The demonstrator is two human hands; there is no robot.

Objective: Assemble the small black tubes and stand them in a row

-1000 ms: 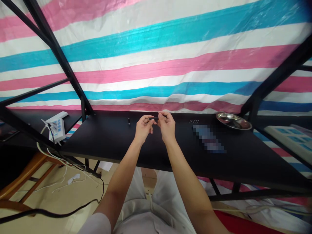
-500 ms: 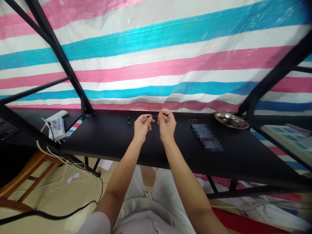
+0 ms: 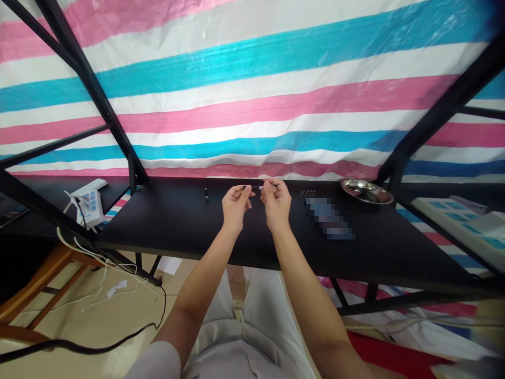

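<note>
Over the far part of the black table [image 3: 173,221], my two hands are raised close together. A thin dark pen-like rod [image 3: 255,187] spans the small gap between them, with a pale bit at its right end. My left hand [image 3: 235,208] pinches one end between thumb and fingers. At the other end, the fingertips of my right hand [image 3: 277,206] are closed; they hide what they grip there. A short black cylinder with a light band [image 3: 205,193] stands left of my left hand. Several tiny metallic pieces [image 3: 307,192] lie right of my right hand.
A blurred-out flat item [image 3: 329,218] lies right of my forearm. Behind it rests a shiny round metal dish [image 3: 366,191]. Black frame posts [image 3: 104,108] flank the table, with striped sheeting [image 3: 252,105] behind. At far left sits a white power strip [image 3: 91,208] with cables.
The view has shifted slightly to the right. My hands stay together on the rod, and a little more of the pale part shows beside my right fingertips.
</note>
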